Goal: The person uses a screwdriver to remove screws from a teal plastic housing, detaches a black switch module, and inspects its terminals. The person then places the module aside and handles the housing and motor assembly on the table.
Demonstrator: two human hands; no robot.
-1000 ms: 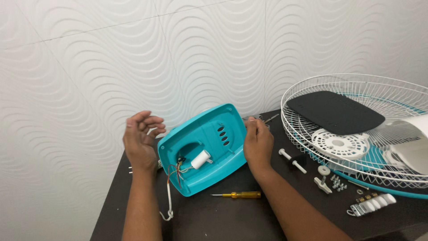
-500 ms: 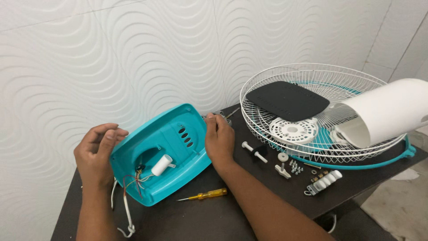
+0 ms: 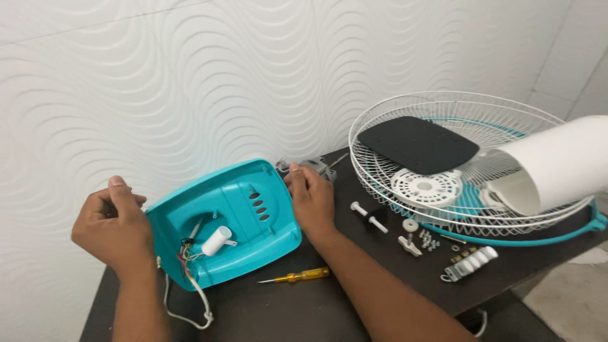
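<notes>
A teal plastic fan base lies upside down on the dark table, with a white cylindrical part and loose wires inside its hollow. My left hand rests at its left edge, fingers curled against the rim. On the right edge lies my right hand, gripping the base near a small grey metal part behind it. A yellow-handled screwdriver lies on the table just in front of the base.
A white wire fan guard with a black plate and a white hub on it fills the table's right side. Beside it are a white tube, a white knob pin, several small screws and a strip of white buttons. A white patterned wall stands behind.
The view has swung left and downward, so the base and both hands sit lower left in the frame. Both hands keep their hold on the base's edges.
</notes>
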